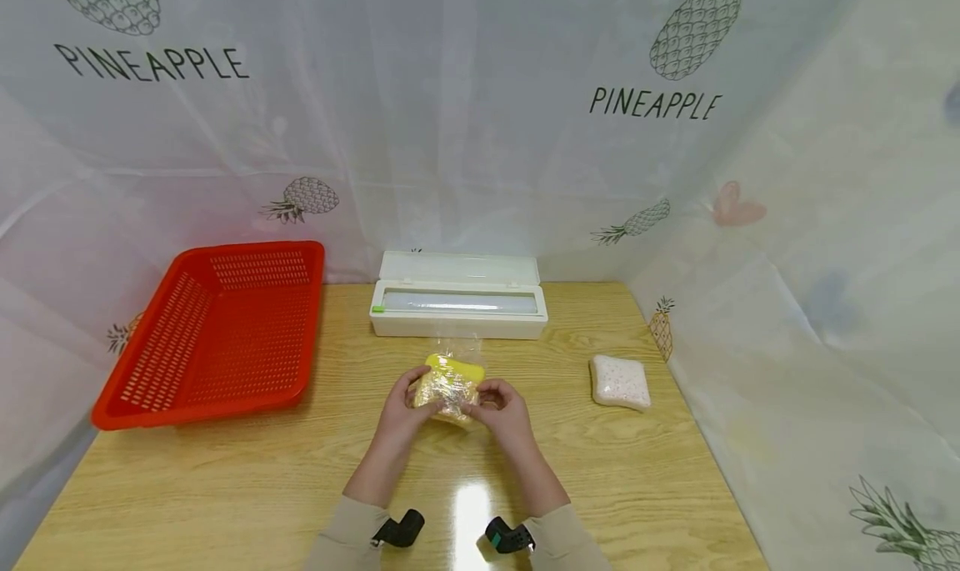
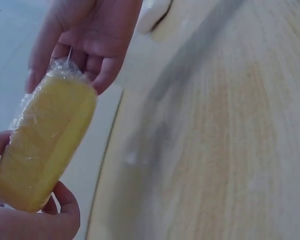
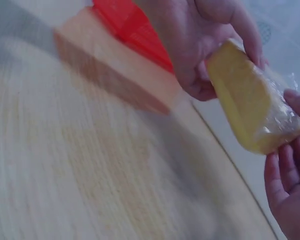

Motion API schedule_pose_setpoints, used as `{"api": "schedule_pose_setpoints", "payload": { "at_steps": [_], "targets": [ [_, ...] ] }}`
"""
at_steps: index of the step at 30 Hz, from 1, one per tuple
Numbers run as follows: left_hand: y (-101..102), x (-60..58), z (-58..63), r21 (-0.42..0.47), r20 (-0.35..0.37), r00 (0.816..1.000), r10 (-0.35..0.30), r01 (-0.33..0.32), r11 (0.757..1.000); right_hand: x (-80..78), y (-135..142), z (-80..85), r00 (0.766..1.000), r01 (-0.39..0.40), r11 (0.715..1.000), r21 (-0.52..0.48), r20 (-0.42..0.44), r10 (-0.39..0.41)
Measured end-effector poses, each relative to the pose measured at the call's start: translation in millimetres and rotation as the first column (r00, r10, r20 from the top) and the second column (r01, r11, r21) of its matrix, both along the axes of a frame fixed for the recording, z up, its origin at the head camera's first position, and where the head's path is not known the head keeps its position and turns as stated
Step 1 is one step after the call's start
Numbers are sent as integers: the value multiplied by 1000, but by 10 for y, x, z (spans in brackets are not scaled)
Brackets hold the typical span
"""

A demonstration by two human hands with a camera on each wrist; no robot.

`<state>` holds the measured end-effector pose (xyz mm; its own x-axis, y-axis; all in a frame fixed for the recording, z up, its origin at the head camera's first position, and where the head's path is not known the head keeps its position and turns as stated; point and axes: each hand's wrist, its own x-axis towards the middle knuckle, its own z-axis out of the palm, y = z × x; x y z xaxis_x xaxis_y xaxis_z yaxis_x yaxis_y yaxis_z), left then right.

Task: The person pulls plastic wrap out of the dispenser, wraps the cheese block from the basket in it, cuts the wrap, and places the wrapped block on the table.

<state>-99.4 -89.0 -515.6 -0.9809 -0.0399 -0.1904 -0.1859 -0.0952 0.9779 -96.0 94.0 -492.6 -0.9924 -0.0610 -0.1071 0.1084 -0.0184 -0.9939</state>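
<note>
A yellow block [image 1: 457,368], rounded like a sponge, is wrapped in crinkled clear cling film [image 3: 282,112]. Both hands hold it up between them, in front of the white box. The left hand [image 1: 402,406] grips its left side, thumb on the near face and fingers round the edge. On the other side the right hand [image 1: 507,411] pinches it between thumb and fingers. A loose flap of film stands up beyond the block's far edge. In the left wrist view the block [image 2: 50,140] shows its smooth yellow side under the film.
Behind the hands stands a white cling film dispenser box [image 1: 459,326], lid raised, with a film roll inside and a green slider. A red perforated basket [image 1: 247,338] is on the left. A white speckled block [image 1: 621,383] lies at right. Pineapple-printed curtains surround the wooden table [image 1: 247,496].
</note>
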Motion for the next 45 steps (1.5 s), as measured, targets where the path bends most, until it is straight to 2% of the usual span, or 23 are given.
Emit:
{"api": "schedule_pose_setpoints", "payload": {
  "at_steps": [4, 8, 13, 17, 20, 22, 27, 28, 30, 32, 33, 35, 40, 42, 45],
  "targets": [
    [-74, -66, 54, -2, -20, 1000, 1, -1, 1000, 27, 6, 134, 998, -31, 998, 45, -60, 34],
    [-169, -115, 100, -46, -71, 997, -23, 20, 999, -14, 29, 141, 982, -29, 991, 129, -183, 52],
    [-256, -121, 145, -153, -89, 988, -130, 115, 982, -180, 97, 105, 923, -74, 962, 262, -348, 165],
    [-285, -129, 176, -196, -76, 978, -194, 177, 965, -311, 147, 229, 861, -95, 917, 387, -431, 271],
    [-294, -138, 202, -237, -76, 969, -236, 213, 948, -408, 156, 283, 811, -126, 870, 476, -456, 367],
    [-294, -139, 226, -259, -87, 958, -273, 242, 935, -467, 150, 294, 767, -166, 822, 545, -452, 455],
    [-302, -141, 247, -329, -117, 920, -373, 318, 889, -567, 133, 280, 645, -223, 665, 713, -404, 649],
    [-307, -141, 243, -340, -118, 914, -389, 331, 880, -574, 134, 278, 629, -225, 640, 735, -392, 671],
    [-322, -140, 238, -367, -123, 900, -417, 349, 862, -580, 142, 270, 613, -222, 592, 775, -362, 703],
    [-337, -139, 234, -369, -127, 893, -431, 361, 857, -575, 150, 272, 616, -236, 571, 786, -334, 714],
    [-345, -142, 229, -364, -132, 892, -433, 362, 858, -570, 153, 271, 626, -249, 569, 784, -318, 712],
    [-360, -146, 226, -354, -149, 890, -431, 359, 864, -561, 159, 262, 662, -292, 571, 767, -269, 700],
    [-374, -166, 247, -323, -161, 890, -426, 360, 875, -544, 154, 227, 731, -466, 629, 623, -130, 670],
    [-370, -179, 256, -313, -134, 902, -411, 355, 881, -538, 153, 197, 742, -515, 653, 555, -93, 664],
    [-361, -205, 256, -298, -104, 928, -358, 315, 901, -526, 153, 159, 754, -542, 681, 492, -73, 653]
  ]
}}
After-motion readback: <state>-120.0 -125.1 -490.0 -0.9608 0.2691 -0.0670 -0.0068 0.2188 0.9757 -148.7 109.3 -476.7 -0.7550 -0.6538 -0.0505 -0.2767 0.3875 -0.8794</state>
